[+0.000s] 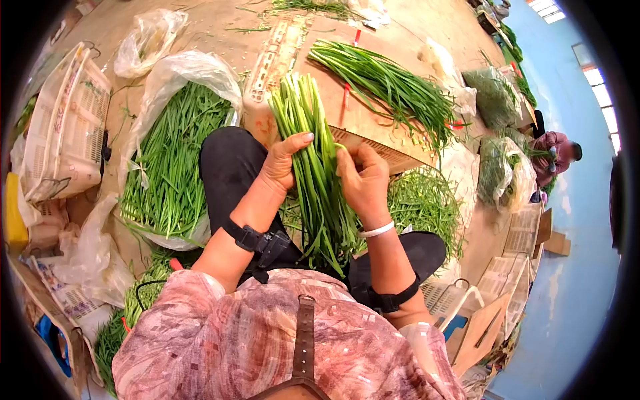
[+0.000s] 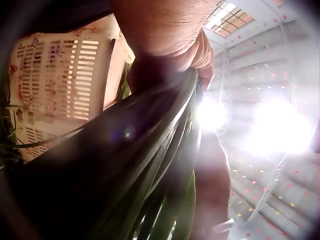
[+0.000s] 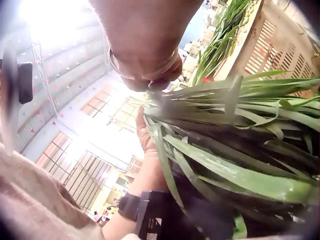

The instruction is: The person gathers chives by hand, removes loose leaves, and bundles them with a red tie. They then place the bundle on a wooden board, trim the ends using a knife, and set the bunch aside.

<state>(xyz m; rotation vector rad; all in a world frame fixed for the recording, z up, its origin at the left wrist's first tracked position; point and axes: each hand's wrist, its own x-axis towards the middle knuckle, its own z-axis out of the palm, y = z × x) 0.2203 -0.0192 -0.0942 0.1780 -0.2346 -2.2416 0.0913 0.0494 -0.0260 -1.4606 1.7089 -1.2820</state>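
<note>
A thick bunch of garlic chives [image 1: 301,110], pale stems up and green leaves down, stands upright over the lap in the head view. My left hand [image 1: 285,160] grips it from the left side, thumb across the front. At its right edge my right hand [image 1: 365,179] has curled fingers and pinches a strand at the side of the bunch. Long flat leaves [image 3: 240,170] hang below the hands in the right wrist view. In the left wrist view the leaves [image 2: 160,145] fan out darkly below a hand.
Another chive bunch [image 1: 387,87] lies on a board [image 1: 320,73] over a crate ahead. A plastic bag [image 1: 230,73] full of greens is at left, near a white crate [image 1: 70,127]. Loose leaves [image 1: 427,207] lie by the right knee. Another person [image 1: 557,150] sits far right.
</note>
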